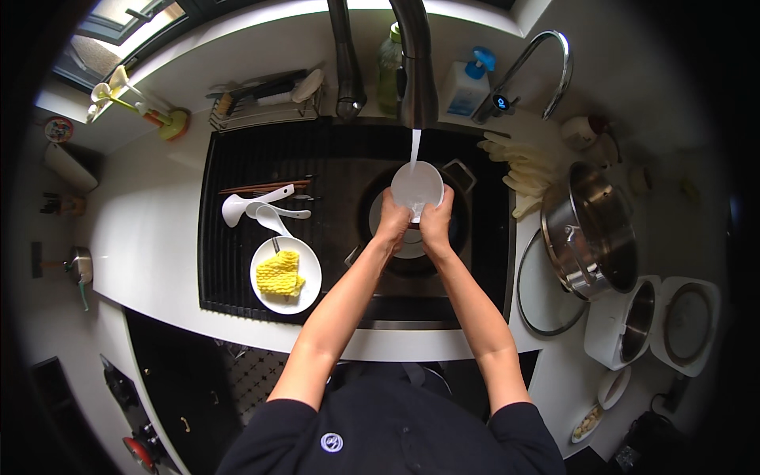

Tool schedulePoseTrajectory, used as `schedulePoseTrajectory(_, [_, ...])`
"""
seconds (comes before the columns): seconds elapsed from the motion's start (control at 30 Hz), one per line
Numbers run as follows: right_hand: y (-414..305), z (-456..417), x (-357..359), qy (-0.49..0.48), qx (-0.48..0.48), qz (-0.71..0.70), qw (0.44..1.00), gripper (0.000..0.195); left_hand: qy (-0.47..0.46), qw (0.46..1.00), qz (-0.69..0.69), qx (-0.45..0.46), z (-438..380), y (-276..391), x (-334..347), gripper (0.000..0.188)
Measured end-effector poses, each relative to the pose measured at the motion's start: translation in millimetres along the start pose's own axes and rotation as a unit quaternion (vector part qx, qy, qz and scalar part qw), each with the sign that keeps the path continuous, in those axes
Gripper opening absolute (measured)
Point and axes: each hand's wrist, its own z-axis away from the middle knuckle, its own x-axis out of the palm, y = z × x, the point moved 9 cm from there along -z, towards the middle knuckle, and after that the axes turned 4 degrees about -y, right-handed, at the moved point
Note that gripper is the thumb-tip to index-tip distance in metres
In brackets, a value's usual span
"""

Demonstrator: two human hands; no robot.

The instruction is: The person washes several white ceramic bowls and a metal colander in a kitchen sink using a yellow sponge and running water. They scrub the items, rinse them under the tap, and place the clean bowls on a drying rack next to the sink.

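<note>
Between my left hand (394, 217) and my right hand (436, 215) is a white bowl (417, 185), gripped from both sides and tilted under the faucet (419, 89). A stream of water (415, 145) runs down into it. Beneath the bowl, a dark round pan (460, 237) sits in the black sink (350, 178), and my hands hide part of it. Pale dishes (409, 249) show inside the pan. To the left, a yellow cloth (279, 273) rests on a white plate (289, 304).
White spoons (261, 202) and brown chopsticks (237, 188) lie on the black ribbed rack (222, 160). At right are cream rubber gloves (522, 166), a steel pot (558, 237), a glass lid (543, 297) and an open rice cooker (617, 332). A soap dispenser (466, 89) stands behind the sink.
</note>
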Motion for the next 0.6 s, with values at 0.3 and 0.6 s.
schedulePoseTrajectory(0.3, [-6,21,16,-0.113,0.220,-0.176,0.953,0.043,0.055,0.904,-0.406,0.118,-9,51,-37,0.035])
schedulePoseTrajectory(0.6, [23,-1,13,-0.065,0.149,0.114,0.980,0.025,-0.084,0.986,-0.124,0.076,-6,15,-23,0.061])
